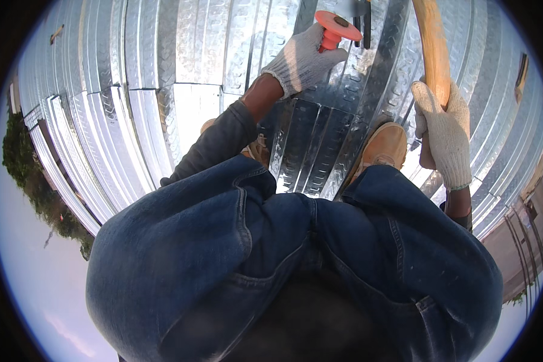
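Note:
My left hand (303,60), in a pale knitted glove, is closed around the red grip of a chisel (330,41). The grip flares into a round guard, and a dark metal end pokes out through its middle. My hand hides the blade. On the right, my gloved right hand (446,130) is wrapped around a thick wooden tool handle (431,48). This handle runs up past the upper edge, so its head is out of sight. Beneath both hands lies ribbed, shiny metal decking (202,54).
Two dark bars (367,27) show beside the chisel's guard. My tan boots (385,145) stand on the decking between overlapping sheet edges. Small wooden pieces lie at the far left (57,34) and far right (520,77). Trees (27,169) rise beyond the left edge.

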Demonstrator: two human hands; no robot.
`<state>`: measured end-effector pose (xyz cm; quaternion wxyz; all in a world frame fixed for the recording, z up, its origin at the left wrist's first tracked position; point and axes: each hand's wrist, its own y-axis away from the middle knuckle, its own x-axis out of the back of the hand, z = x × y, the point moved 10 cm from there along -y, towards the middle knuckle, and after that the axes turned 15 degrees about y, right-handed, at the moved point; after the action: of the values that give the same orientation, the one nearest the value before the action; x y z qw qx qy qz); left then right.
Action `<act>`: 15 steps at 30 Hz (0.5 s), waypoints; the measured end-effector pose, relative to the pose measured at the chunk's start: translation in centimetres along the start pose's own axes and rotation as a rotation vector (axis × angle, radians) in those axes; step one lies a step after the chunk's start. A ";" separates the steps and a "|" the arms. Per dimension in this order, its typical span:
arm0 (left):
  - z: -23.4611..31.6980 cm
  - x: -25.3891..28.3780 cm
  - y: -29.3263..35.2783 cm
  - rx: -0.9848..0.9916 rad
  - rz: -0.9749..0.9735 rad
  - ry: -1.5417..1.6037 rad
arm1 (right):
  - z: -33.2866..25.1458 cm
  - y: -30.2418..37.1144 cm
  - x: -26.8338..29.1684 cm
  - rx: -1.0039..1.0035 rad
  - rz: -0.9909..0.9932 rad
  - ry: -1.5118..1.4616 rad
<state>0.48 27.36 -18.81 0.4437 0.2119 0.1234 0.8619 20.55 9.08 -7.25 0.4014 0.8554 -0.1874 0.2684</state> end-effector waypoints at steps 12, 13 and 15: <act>0.1 -0.3 -0.8 0.050 -0.039 0.013 | -0.7 -1.9 2.9 0.046 -0.035 0.153; 0.7 -1.2 -1.2 0.027 -0.039 0.042 | -0.1 -1.6 3.4 0.013 -0.011 0.228; -0.1 -0.2 -0.6 0.025 0.009 0.021 | 0.4 -2.2 1.3 0.001 -0.015 0.308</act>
<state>0.97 27.50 -19.16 0.4358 0.2091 0.1377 0.8645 22.84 9.99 -7.95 0.4269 0.8059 -0.1169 0.3933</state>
